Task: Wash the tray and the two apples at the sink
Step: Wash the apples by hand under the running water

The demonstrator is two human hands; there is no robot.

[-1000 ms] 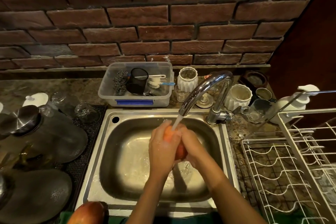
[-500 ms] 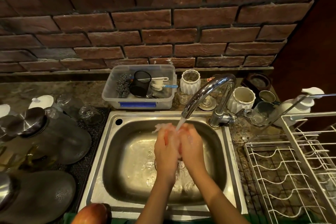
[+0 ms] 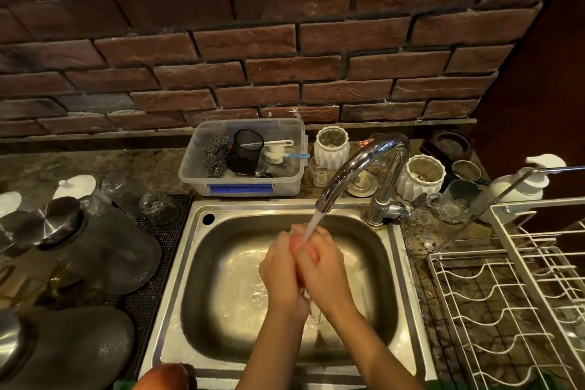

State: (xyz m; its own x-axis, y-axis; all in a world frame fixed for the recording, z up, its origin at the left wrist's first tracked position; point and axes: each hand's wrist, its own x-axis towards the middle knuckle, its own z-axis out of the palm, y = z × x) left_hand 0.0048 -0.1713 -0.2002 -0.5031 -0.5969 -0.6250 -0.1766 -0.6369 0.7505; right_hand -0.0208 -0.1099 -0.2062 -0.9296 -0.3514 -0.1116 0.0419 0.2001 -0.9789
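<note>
While water (image 3: 311, 223) runs from the tap (image 3: 357, 168), both hands are cupped together over the sink (image 3: 177, 294) basin, fingers (image 3: 286, 239) curled round an apple (image 3: 296, 242) held between the palms. Left hand (image 3: 280, 272) wraps the apple from the left; right hand (image 3: 319, 266) wraps it from the right, its fingers pressed close together over the top. Only a small pink-red patch of apple shows between the two hands. Stream lands on that patch, right at the fingertips. Runoff falls below the wrists into the basin; basin floor wet. Forearms enter from the bottom edge, converging over the sink centre. Second apple (image 3: 163, 377) lies at the bottom edge, in front of the sink's near left corner, partly cut off by the frame. Tray not identifiable with certainty. Behind the sink on the bench (image 3: 95, 165): clear tub (image 3: 240, 180) holding a steel scourer (image 3: 215, 153), a black mesh cup (image 3: 245, 150) and brushes; two white ribbed jars (image 3: 330, 146), one left of the tap's arch, one right. Right of the sink: white wire rack (image 3: 506, 294); white pump bottle (image 3: 519, 182) behind it. Left of the sink: dark mat (image 3: 152, 279) with upturned glassware and large glass jars (image 3: 95, 250) with metal lids. Brick wall (image 3: 285, 57) behind all.
</note>
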